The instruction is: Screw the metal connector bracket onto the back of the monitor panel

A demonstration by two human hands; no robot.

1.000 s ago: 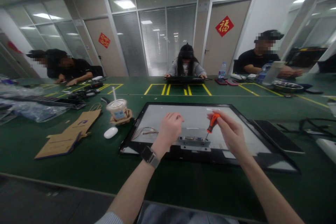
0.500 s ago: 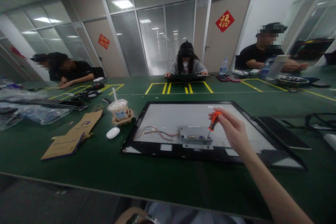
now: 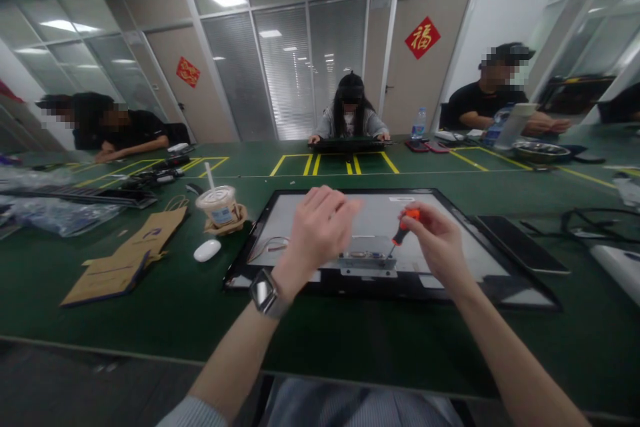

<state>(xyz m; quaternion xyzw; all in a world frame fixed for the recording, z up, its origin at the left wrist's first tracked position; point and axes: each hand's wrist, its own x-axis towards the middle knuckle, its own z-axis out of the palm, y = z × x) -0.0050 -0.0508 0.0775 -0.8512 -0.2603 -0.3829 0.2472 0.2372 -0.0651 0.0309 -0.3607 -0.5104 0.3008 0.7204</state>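
Observation:
My right hand (image 3: 440, 240) is closed round the orange and black handle of a screwdriver (image 3: 406, 225). The screwdriver's tip points down at the right end of a metal bracket (image 3: 367, 265) with ports along it. That bracket sits on the back of a flat display panel (image 3: 425, 197) with a black frame, lying on the table. My left hand (image 3: 323, 227), a watch (image 3: 264, 291) on its wrist, hovers over the panel left of the bracket. Its fingers are bent and smeared by motion, so I cannot make out whether they hold anything. Thin wires (image 3: 267, 247) are partly hidden behind it.
Left of the panel are a lidded drink cup (image 3: 217, 205), a white mouse-like object (image 3: 207, 251) and a brown paper bag (image 3: 145, 240). A dark flat slab (image 3: 520, 243) lies to the right. Across the green table (image 3: 320, 340), a person (image 3: 350, 113) holds another panel.
My left hand has come up from the near edge to above the panel. My right hand keeps the screwdriver at the bracket. The whole view has shifted slightly.

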